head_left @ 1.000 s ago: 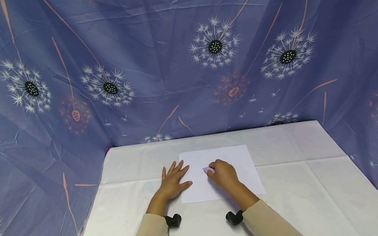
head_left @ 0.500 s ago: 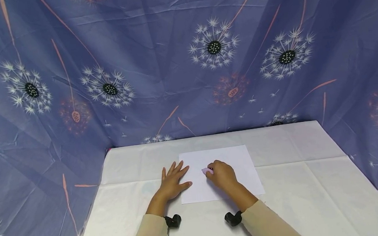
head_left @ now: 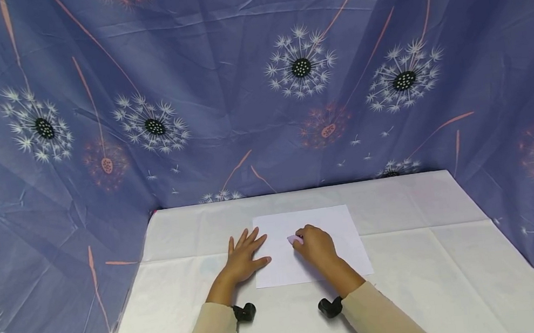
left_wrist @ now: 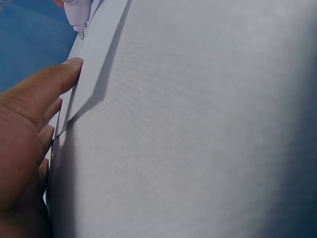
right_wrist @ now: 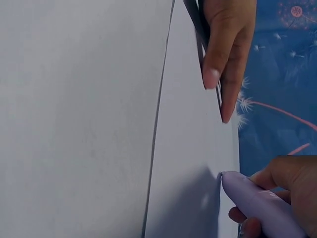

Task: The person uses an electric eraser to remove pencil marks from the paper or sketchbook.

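A white sheet of paper [head_left: 336,219] lies on the table. My left hand [head_left: 243,258], fingers spread, rests on its left edge. My right hand [head_left: 318,245] pinches a thick lilac pen [head_left: 296,239] over the middle of the sheet. In the right wrist view, the rounded barrel of the pen [right_wrist: 257,203] slants, its small tip at the paper [right_wrist: 185,134]. The left wrist view shows the pen [left_wrist: 78,12] with a narrow metal tip, beyond my left thumb [left_wrist: 69,74]. No mark can be made out on the sheet.
A white cloth [head_left: 420,280] with fold creases covers the table. Behind and at the sides hangs a blue curtain [head_left: 224,84] with dandelion prints. Black wrist cameras [head_left: 330,307] sit at both cuffs.
The right hand with the pen shifted slightly left and toward the body, then back right, over the paper. My left hand stayed put.
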`<act>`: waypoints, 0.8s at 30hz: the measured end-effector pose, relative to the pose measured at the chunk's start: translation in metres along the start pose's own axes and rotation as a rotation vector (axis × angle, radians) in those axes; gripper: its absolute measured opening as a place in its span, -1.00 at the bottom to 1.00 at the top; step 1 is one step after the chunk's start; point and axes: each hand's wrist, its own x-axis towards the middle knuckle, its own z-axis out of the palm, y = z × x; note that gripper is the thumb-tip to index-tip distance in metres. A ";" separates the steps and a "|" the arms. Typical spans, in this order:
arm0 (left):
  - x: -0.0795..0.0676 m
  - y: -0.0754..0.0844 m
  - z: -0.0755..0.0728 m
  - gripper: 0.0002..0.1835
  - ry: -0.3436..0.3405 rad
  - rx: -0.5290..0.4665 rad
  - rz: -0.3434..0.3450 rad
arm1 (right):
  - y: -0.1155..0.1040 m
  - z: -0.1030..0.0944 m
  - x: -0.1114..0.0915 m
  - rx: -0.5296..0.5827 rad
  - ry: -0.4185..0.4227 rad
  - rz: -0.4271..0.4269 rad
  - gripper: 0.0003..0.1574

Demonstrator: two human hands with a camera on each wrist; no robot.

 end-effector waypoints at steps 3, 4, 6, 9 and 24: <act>0.000 0.000 0.000 -0.27 0.006 -0.009 0.000 | 0.004 -0.003 0.001 -0.010 0.008 0.021 -0.70; 0.000 0.001 0.000 -0.27 0.006 -0.007 0.000 | 0.005 -0.003 0.002 -0.013 0.007 0.028 -0.70; 0.000 0.000 0.001 -0.27 0.008 -0.007 0.003 | 0.008 -0.004 0.003 -0.023 0.008 0.040 -0.69; 0.000 0.000 0.000 -0.27 0.007 -0.010 0.003 | 0.010 -0.006 0.004 -0.018 0.008 0.055 -0.68; -0.001 0.002 -0.002 -0.27 0.006 -0.019 0.020 | 0.014 -0.006 0.007 -0.022 -0.008 0.044 -0.67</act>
